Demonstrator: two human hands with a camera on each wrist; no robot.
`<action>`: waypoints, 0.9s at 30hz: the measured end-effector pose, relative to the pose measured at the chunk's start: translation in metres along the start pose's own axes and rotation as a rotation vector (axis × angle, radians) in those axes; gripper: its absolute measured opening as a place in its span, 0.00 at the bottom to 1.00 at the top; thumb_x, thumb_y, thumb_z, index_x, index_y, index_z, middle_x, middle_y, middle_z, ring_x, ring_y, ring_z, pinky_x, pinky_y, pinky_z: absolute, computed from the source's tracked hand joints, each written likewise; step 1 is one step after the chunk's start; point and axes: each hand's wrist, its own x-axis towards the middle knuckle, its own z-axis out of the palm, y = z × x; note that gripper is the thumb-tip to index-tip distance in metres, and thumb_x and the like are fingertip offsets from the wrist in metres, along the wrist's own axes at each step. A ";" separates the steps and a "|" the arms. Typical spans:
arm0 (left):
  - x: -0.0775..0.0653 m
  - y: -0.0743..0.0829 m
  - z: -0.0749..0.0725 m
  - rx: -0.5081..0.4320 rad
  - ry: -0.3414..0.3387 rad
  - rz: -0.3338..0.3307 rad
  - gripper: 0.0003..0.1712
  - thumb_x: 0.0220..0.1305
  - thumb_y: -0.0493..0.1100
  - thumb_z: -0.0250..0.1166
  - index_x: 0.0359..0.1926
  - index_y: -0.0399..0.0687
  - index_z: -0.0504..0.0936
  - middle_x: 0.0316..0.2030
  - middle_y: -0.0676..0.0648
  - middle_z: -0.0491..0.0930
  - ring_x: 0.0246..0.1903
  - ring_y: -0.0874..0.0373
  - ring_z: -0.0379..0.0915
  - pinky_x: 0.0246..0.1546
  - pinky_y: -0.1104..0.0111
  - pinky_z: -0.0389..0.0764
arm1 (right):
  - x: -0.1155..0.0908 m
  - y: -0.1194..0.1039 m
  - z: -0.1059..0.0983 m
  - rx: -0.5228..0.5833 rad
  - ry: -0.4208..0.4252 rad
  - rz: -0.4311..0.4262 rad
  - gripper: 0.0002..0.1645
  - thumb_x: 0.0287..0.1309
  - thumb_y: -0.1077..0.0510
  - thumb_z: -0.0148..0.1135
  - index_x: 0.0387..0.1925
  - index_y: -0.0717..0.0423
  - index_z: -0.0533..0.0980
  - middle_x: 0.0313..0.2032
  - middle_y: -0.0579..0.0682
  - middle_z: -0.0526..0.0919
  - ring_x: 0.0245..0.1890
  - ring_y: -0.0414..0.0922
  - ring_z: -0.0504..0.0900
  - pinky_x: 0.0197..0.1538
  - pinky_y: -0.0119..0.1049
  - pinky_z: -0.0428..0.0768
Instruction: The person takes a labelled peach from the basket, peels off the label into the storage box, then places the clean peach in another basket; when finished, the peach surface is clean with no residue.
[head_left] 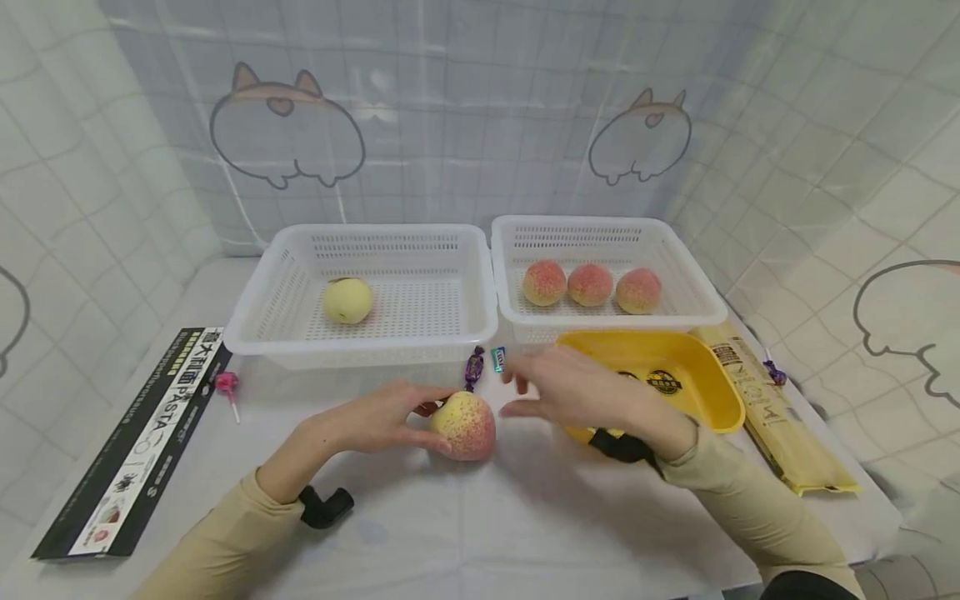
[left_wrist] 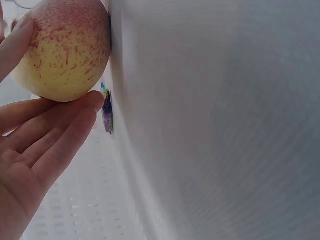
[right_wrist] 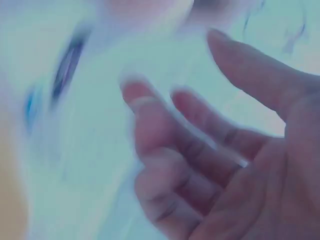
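Note:
My left hand (head_left: 378, 419) grips a large yellow-and-red peach (head_left: 467, 429) between thumb and fingers, close over the white table in front of the baskets. The left wrist view shows the peach (left_wrist: 70, 50) from its yellow, red-streaked side, with the fingers against it. To the right of the peach, apart from it, my right hand (head_left: 566, 385) hovers with loosely bent fingers and nothing in them. Blurred in the right wrist view, that hand (right_wrist: 215, 160) has its thumb spread from the fingers. Just behind the peach lie a purple-wrapped candy (head_left: 474, 367) and a small blue-green packet (head_left: 498, 359).
A white basket (head_left: 360, 350) at the back left holds one pale yellow fruit (head_left: 348, 301). Three peaches (head_left: 590, 285) sit in the back right basket (head_left: 615, 321). Beneath my right arm is a yellow tray (head_left: 723, 400), beside a noodle pack (head_left: 795, 433). A pasta box (head_left: 135, 442) and pink lollipop (head_left: 227, 382) lie left.

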 end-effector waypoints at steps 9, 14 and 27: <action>-0.010 -0.001 -0.012 -0.044 -0.011 -0.024 0.38 0.62 0.57 0.70 0.68 0.43 0.73 0.61 0.47 0.79 0.57 0.51 0.78 0.59 0.53 0.76 | 0.018 -0.031 0.070 -0.024 0.056 -0.062 0.38 0.53 0.32 0.69 0.51 0.51 0.64 0.41 0.44 0.70 0.35 0.40 0.75 0.34 0.34 0.77; -0.040 0.002 -0.047 0.032 0.185 -0.068 0.32 0.60 0.59 0.70 0.59 0.47 0.81 0.53 0.50 0.84 0.52 0.54 0.81 0.54 0.53 0.79 | 0.023 -0.031 0.076 -0.032 0.085 -0.093 0.39 0.52 0.30 0.69 0.51 0.50 0.64 0.41 0.45 0.70 0.32 0.40 0.73 0.33 0.34 0.77; -0.109 -0.071 -0.117 0.206 0.333 -0.611 0.69 0.62 0.73 0.60 0.77 0.31 0.33 0.74 0.26 0.24 0.55 0.28 0.70 0.53 0.35 0.68 | 0.026 -0.034 0.081 -0.011 0.107 -0.177 0.38 0.52 0.36 0.73 0.54 0.49 0.66 0.46 0.44 0.70 0.39 0.39 0.75 0.41 0.33 0.79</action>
